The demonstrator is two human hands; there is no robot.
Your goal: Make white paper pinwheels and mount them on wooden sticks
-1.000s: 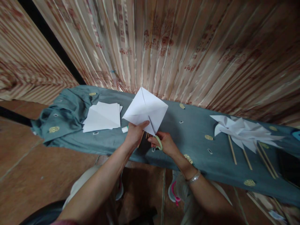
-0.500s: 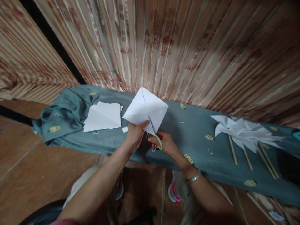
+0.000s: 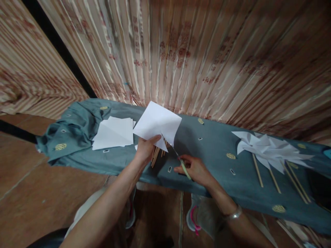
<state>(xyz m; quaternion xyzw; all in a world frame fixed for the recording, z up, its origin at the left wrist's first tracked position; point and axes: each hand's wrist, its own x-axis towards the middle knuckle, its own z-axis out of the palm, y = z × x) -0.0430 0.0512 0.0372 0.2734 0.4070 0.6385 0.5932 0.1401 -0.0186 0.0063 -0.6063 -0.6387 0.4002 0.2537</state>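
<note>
My left hand (image 3: 145, 148) pinches the lower edge of a square white paper sheet (image 3: 157, 124) and holds it up above the table. My right hand (image 3: 195, 168) grips small scissors with pale green handles (image 3: 183, 165); their blades point up and left toward the sheet's lower right edge but sit clear of it. Under the raised sheet, several thin wooden sticks (image 3: 156, 154) lie on the cloth.
A grey-green cloth (image 3: 212, 148) covers the long table. A stack of white paper squares (image 3: 113, 132) lies to the left. Several white paper pinwheels on sticks (image 3: 269, 150) rest at the right. A striped curtain (image 3: 181, 51) hangs behind. My knees and shoes show below.
My right hand has drawn the scissors down and right, out of the sheet. My left hand has tilted the sheet a little, uncovering the wooden sticks beneath it.
</note>
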